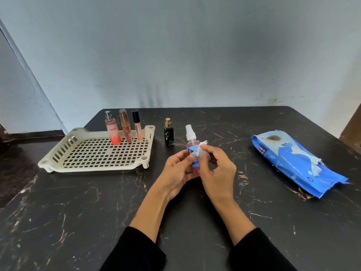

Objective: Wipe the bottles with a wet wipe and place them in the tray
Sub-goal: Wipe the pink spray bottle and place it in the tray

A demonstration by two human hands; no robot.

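Note:
My left hand (176, 171) grips a pink spray bottle (191, 142) with a white pump top and a blue label, upright above the table's middle. My right hand (215, 169) pinches a white wet wipe (202, 145) against the bottle's upper side. A small black bottle (169, 134) with a gold cap stands on the table just left of them. Three bottles stand at the back of the cream slotted tray (93, 165): a pink-orange spray bottle (113, 130), a copper tube (126, 127) and a pale tube with a black cap (136, 125).
A blue pack of wet wipes (297, 161) lies on the right of the dark marbled table (195, 222), a wipe poking from its opening. A pale wall runs behind the table. The tray sits at the table's left edge.

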